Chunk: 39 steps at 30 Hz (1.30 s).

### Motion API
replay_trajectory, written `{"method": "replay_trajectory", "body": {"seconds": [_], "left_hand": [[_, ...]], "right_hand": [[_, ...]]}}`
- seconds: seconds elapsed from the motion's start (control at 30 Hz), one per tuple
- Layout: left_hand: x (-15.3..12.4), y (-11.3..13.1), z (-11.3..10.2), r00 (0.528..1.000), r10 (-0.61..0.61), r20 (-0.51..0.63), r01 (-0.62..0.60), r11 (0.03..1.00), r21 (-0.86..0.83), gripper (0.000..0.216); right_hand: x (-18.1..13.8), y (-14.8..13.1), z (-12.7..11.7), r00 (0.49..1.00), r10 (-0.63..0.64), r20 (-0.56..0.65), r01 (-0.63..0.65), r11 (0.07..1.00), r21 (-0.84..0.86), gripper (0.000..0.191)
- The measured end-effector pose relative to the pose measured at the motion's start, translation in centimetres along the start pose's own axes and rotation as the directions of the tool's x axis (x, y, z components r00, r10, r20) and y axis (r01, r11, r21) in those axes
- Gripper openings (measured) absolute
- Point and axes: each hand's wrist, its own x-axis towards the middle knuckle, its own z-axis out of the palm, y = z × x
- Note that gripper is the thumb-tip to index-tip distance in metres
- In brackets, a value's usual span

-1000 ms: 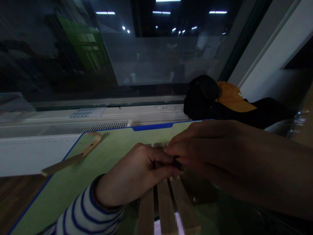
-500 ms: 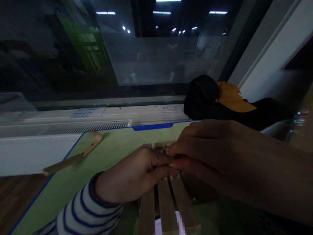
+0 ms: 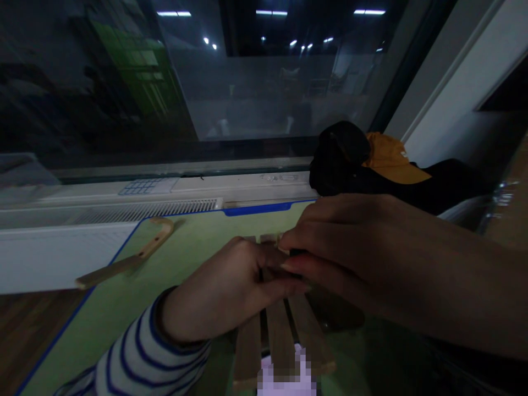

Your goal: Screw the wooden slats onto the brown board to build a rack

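- In that last half second my left hand (image 3: 229, 286) had shifted: the thumb now reached further right, over the right slat, and hid the small metal fastener that had shown there.
- I judged this a change of hold, with the work on the slats (image 3: 281, 335) still under way.
- My left grip was narrow, thumb and forefinger almost together across the slats; I could not tell whether anything was pinched between them.
- My right hand (image 3: 358, 247) came in from the right, its fingertips bunched against the left ones. That grip was narrow too, and the dark spot inside it was too dim to tell as a part or a gap.
- The slats lay under my hands on the bench (image 3: 202, 242), near ends towards me.
- The curved piece (image 3: 154, 243) lay at the far left, well apart from both hands.
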Motion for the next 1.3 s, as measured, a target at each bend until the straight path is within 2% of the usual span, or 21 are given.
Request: {"method": "replay_trajectory", "body": {"seconds": [0.1,0.27,0.37,0.47,0.67,0.97,1.1,1.3], "left_hand": [[0.0,0.0,0.1,1.0,-0.024,-0.02,0.024,1.0,-0.005,0.011],[0.2,0.0,0.1,0.999,-0.041,0.014,0.041,0.999,0.01,0.013],[0.3,0.0,0.1,0.999,-0.033,0.038,0.033,0.999,0.018,0.012],[0.3,0.1,0.0,0.998,-0.045,0.053,0.044,0.999,0.028,0.012],[0.4,-0.1,-0.1,0.996,-0.018,0.092,0.022,0.999,-0.044,0.015],[0.4,-0.2,-0.2,0.983,-0.023,0.183,0.045,0.992,-0.116,0.019],[0.3,0.1,-0.2,0.986,-0.019,0.165,0.035,0.995,-0.089,0.021],[0.2,0.4,0.0,0.995,-0.066,0.069,0.063,0.997,0.046,0.013]], "right_hand": [[0.1,0.1,0.1,0.999,-0.035,-0.015,0.035,0.999,0.009,0.013],[-0.3,0.4,-0.5,0.993,-0.103,-0.056,0.106,0.992,0.062,0.016],[-0.4,0.4,-0.9,0.991,-0.124,-0.053,0.127,0.991,0.052,0.022],[-0.3,0.5,-1.0,0.99,-0.135,-0.046,0.136,0.99,0.028,0.019],[-0.4,0.6,-0.9,0.996,-0.091,-0.01,0.09,0.995,-0.047,0.018],[-0.5,0.5,-0.7,0.997,-0.07,-0.038,0.067,0.995,-0.08,0.012],[-0.5,0.5,-0.8,0.996,-0.087,-0.032,0.085,0.994,-0.065,0.012],[-0.4,0.6,-0.5,0.995,-0.083,-0.047,0.079,0.994,-0.078,0.011]]}}
